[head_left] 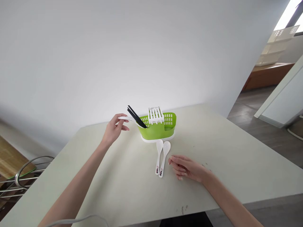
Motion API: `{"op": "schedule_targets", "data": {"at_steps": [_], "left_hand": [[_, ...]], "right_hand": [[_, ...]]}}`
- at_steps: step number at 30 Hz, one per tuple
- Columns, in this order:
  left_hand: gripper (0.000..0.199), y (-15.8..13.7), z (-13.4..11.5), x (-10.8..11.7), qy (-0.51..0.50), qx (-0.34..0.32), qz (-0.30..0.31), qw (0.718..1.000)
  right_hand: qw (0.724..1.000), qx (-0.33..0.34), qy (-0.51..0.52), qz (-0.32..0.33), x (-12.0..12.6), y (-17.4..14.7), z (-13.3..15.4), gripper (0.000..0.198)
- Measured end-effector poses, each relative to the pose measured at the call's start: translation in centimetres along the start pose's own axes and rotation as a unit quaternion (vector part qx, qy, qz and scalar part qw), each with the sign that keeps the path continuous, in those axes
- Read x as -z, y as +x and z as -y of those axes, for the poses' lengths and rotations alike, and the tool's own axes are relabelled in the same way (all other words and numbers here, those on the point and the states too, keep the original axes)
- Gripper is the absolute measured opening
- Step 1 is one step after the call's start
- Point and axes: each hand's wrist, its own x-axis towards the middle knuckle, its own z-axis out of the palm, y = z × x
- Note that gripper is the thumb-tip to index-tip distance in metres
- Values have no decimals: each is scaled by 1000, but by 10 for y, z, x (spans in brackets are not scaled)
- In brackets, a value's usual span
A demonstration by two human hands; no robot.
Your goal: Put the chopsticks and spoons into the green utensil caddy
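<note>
My left hand [115, 126] pinches the handle of a white spoon [131, 119], whose other end dips into the left section of a green basket [153, 132]. Black chopsticks [136, 116] lean out of that same section, right beside the spoon. A white slatted rack [156, 115] sits across the middle of the basket, which stands on a white base [148, 141]. In front lie two more white spoons, a left one [158, 156] and a right one [164, 159], bowls toward the basket. My right hand [186, 167] rests just right of them, its fingers curled around nothing.
The pale table [132, 189] meets a plain wall [142, 56] at the back. A metal rack [21, 179] stands beyond the left edge. A grey cable [78, 219] crosses the bottom left. Dark flooring [262, 126] shows at the right.
</note>
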Motion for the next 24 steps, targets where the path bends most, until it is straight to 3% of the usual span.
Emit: {"op": "schedule_targets", "data": {"at_steps": [6, 18, 21, 24], "left_hand": [[33, 12, 16, -12, 3, 2, 71, 997], [34, 30, 41, -22, -25, 3, 110, 994], [40, 26, 44, -26, -49, 6, 91, 995], [49, 18, 55, -34, -95, 6, 21, 995]], "right_hand": [[1000, 18, 15, 13, 4, 4, -5, 34], [999, 23, 24, 2, 3, 5, -5, 31], [999, 24, 26, -1, 2, 4, -5, 31], [999, 25, 30, -2, 2, 5, -6, 31]]}}
